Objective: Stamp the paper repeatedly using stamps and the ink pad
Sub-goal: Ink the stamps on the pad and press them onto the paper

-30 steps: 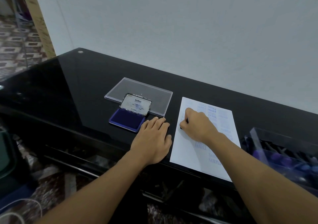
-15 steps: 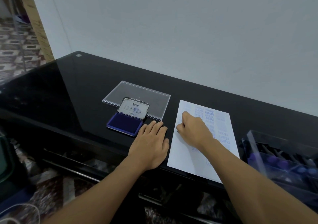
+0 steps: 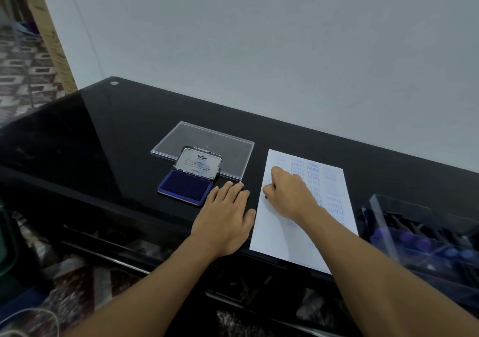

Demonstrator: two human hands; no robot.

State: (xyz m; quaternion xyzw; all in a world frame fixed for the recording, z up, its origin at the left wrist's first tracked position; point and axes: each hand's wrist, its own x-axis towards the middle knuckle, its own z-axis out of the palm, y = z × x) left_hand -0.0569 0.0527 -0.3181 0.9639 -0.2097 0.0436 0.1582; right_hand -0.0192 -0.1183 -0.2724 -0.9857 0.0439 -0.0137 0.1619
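A white sheet of paper [image 3: 277,233] lies on the black glass table [image 3: 103,139], covered with several blue stamp marks reading SAMPLE, FRAGILE and AIR MAIL. My right hand [image 3: 290,194] is curled round a small dark stamp, almost wholly hidden in the fist, and presses it down on the paper's left part. My left hand [image 3: 225,220] lies flat on the table just left of the paper, fingers straight. The open ink pad [image 3: 185,189], blue with its lid raised, sits just beyond my left fingertips.
A clear plastic lid [image 3: 207,145] lies flat behind the ink pad. At the right edge stands a clear plastic box [image 3: 414,233] with several dark and purple stamps. A pale wall runs along the table's far edge. The table's front edge is under my forearms.
My right hand has stayed on the paper's left part, shifting only slightly with the stamp pressed down. My left hand keeps its place. The view moved a little.
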